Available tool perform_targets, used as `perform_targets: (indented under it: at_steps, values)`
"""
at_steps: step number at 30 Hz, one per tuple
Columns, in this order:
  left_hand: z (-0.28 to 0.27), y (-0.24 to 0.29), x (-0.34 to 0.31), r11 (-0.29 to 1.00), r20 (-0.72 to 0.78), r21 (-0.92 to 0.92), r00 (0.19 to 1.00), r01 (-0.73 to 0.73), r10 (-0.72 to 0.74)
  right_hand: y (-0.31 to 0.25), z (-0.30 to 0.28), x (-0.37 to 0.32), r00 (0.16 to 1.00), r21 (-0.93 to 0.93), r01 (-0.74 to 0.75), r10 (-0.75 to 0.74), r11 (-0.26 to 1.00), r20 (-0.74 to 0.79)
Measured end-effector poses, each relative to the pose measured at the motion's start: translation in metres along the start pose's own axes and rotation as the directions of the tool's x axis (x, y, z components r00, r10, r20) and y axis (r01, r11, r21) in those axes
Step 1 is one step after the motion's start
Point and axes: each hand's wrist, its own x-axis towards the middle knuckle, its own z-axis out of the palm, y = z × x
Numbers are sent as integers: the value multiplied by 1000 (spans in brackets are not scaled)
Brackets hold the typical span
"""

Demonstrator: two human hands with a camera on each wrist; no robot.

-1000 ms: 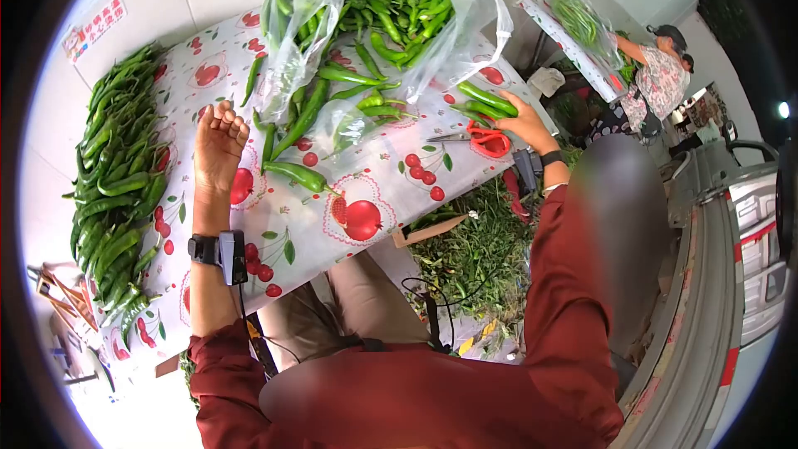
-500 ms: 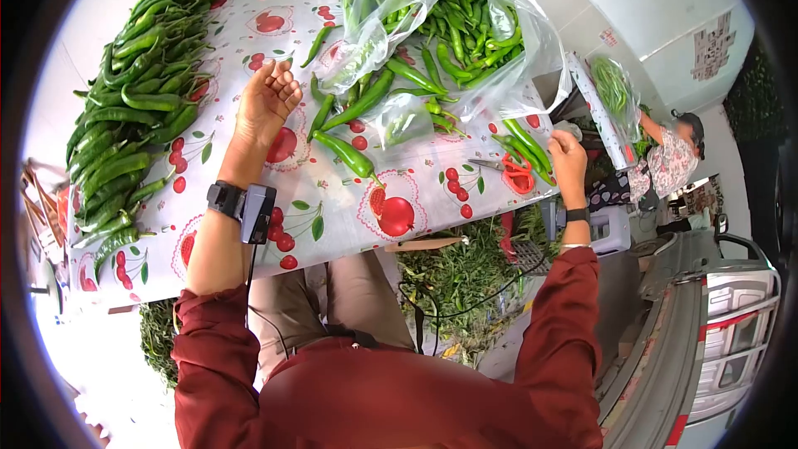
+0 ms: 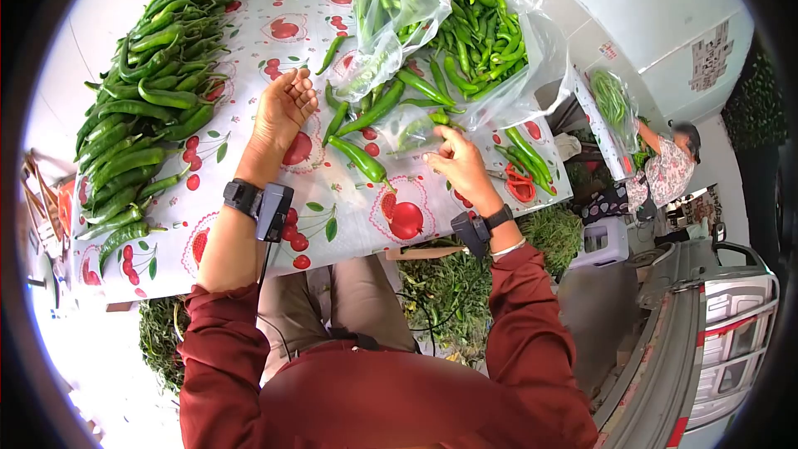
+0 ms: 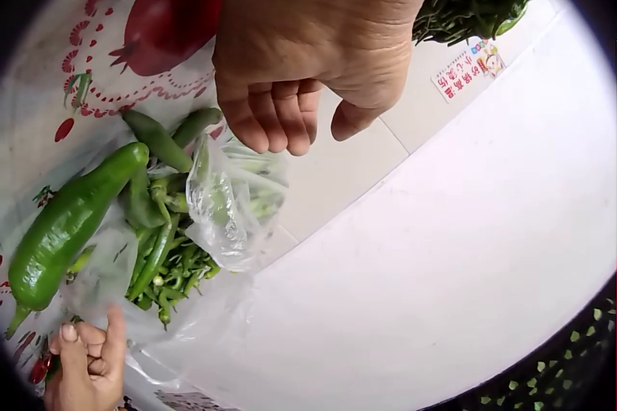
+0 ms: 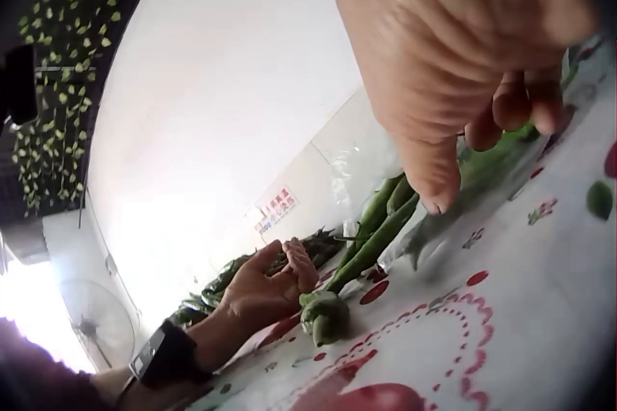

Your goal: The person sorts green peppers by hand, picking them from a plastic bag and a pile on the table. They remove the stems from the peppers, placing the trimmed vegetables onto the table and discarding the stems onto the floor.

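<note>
My left hand [image 3: 285, 112] hovers over the table with its palm turned up and its fingers loosely bent, holding nothing. In front of it lies a big green chili pepper [image 3: 359, 158], with several more spilling from the mouth of a clear plastic bag [image 3: 553, 87]. My right hand [image 3: 465, 170] reaches to the bag's near edge, thumb and fingers apart over a thin flap of plastic and the green peppers [image 3: 440, 118] there. In the right wrist view nothing shows between the thumb [image 5: 434, 175] and the fingers.
A long pile of green peppers [image 3: 137, 108] lines the table's left side. Red-handled scissors [image 3: 521, 185] lie beside a few peppers [image 3: 528, 154] near the right edge. Cut greenery [image 3: 449, 299] covers the floor below. Another person [image 3: 672, 168] works at a table behind, right.
My right hand has left the peppers by the scissors and moved left to the bag's near edge. The left hand stays raised and bent. The head view has shifted.
</note>
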Motion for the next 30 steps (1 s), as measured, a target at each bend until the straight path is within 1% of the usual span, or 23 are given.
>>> perform_targets:
  at_steps: [1, 2, 4, 5, 7, 9, 11, 12, 13, 15, 16, 18, 19, 21, 25, 27, 30]
  values:
    - [2, 0, -1, 1000, -34, 7, 999, -6, 6, 3, 2, 0, 998, 100, -64, 61, 993, 30]
    - [3, 1, -2, 1000, -35, 7, 999, -6, 6, 6, 3, -1, 998, 99, -64, 61, 993, 31]
    - [3, 0, -3, 1000, -12, 0, 1000, -11, 11, 9, 2, -7, 997, 81, 63, -66, 995, 36]
    - [2, 0, -4, 1000, -16, -2, 1000, -6, 6, 10, 0, -13, 997, 81, 57, -60, 995, 39]
    - [3, 0, -2, 1000, -23, 13, 1000, -4, 4, 6, -3, -26, 993, -52, 29, -23, 998, 114]
    - [2, 0, 1, 1000, -25, 7, 1000, 0, 1, 7, -3, -39, 993, -9, -28, 28, 1000, 112]
    - [-2, -1, 2, 1000, -20, -12, 1000, -4, 3, 19, -3, -48, 994, -52, 106, -107, 993, -12]
    - [-5, -2, 4, 1000, -11, -12, 1000, -7, 7, 16, -5, -51, 996, -41, 83, -84, 996, -13]
    - [-6, -1, 6, 1000, -1, -12, 1000, -8, 8, 21, -2, -53, 987, -108, 145, -152, 983, -61]
    - [-7, 1, 8, 1000, -12, 11, 1000, 11, -11, 21, 6, -56, 954, -166, 216, -244, 962, -173]
    - [-10, 2, 9, 999, 12, 28, 1000, 15, -16, 21, 7, -57, 959, -159, 193, -221, 968, -180]
    - [-13, 4, 9, 999, 18, 36, 999, 39, -39, 20, 9, -56, 945, -178, 230, -263, 957, -192]
    - [-13, 4, 10, 998, 30, 37, 999, 41, -42, 20, 10, -56, 946, -174, 226, -258, 959, -198]
    - [-12, 3, 11, 998, 2, 57, 999, 39, -39, 20, 10, -56, 932, -234, 237, -289, 943, -219]
    - [-12, 4, 12, 996, 7, 85, 999, 34, -34, 21, 10, -56, 936, -289, 206, -274, 935, -219]
    - [-13, 6, 15, 994, 9, 101, 999, 42, -43, 21, 11, -56, 926, -275, 221, -289, 936, -242]
    - [-16, 7, 15, 997, 78, 70, 996, 40, -45, 26, 12, -55, 909, -286, 252, -327, 925, -259]
